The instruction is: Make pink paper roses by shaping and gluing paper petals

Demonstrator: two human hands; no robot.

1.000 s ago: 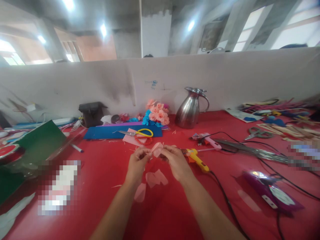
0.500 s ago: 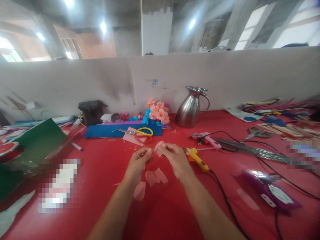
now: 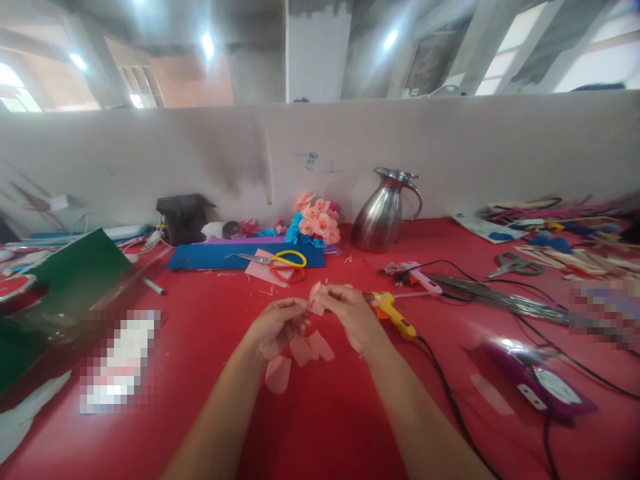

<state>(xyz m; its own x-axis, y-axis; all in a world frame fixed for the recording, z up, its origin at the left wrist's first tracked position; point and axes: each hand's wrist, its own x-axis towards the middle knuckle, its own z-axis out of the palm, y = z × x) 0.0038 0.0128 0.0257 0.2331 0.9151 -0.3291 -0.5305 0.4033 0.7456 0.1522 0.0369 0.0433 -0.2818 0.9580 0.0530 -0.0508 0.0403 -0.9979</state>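
Between my two hands is a small pink paper flower (image 3: 317,297), its petals rolled and partly folded. My right hand (image 3: 353,317) pinches it from the right with thumb and fingers. From the left, the closed fingertips of my left hand (image 3: 278,327) meet its edge; whether they also hold a thin stem cannot be made out. Below the hands, several loose pink paper petals (image 3: 320,347) lie on the red table (image 3: 320,427), and a single petal (image 3: 278,375) is beside my left wrist. A yellow glue gun (image 3: 397,317) lies just right of my right hand.
Yellow-and-red-handled scissors (image 3: 290,260) rest on pink paper and a blue sheet (image 3: 210,257). Behind are a pink flower bunch (image 3: 320,221) and a steel jug (image 3: 383,210). A pink glue gun (image 3: 423,280), wires (image 3: 510,300) and a purple power strip (image 3: 545,387) lie right, a green board (image 3: 80,280) left.
My left hand has turned, and its fingers have moved slightly right, closer to the flower. My right hand still holds the flower in nearly the same place. The view has shifted slightly.
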